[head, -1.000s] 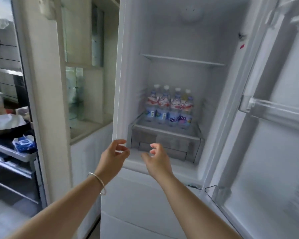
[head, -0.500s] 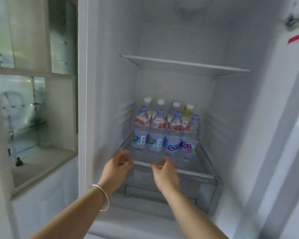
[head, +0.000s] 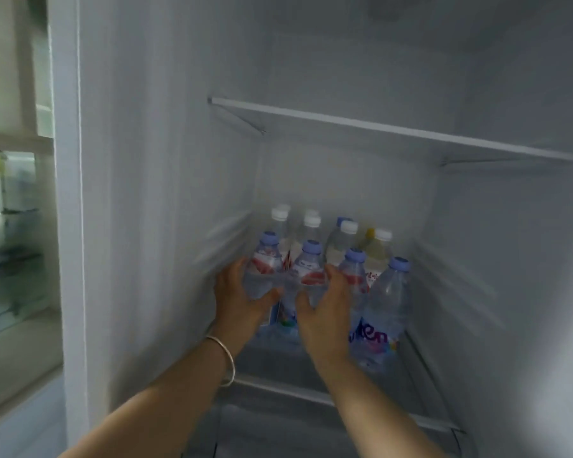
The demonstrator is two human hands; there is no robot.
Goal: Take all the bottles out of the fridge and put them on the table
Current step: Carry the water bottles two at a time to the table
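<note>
Both hands are deep inside the fridge point(head: 344, 61). The left hand point(head: 237, 297) is curled around the front bottle on the far left point(head: 266, 269). Its thumb sits on the near side and its fingers wrap round the left side, so it has hold of that bottle. The right hand point(head: 325, 312) is half open. Its thumb presses the second front bottle point(head: 306, 276) and its fingers reach round between that one and the third front bottle point(head: 354, 272). It touches the second bottle, but how tight the grip is cannot be told.

All the bottles stand upright in tight rows on the low glass shelf point(head: 311, 388). The front four are clear plastic with pale blue caps and red and white labels. The front right bottle point(head: 389, 305) shows purple letters low down. The back bottles point(head: 311, 231) have white caps, and one looks yellowish.

A thin white shelf point(head: 394, 130) sits higher up. The fridge walls are smooth and white. A thin silver bangle point(head: 227, 361) hangs on the left wrist.
</note>
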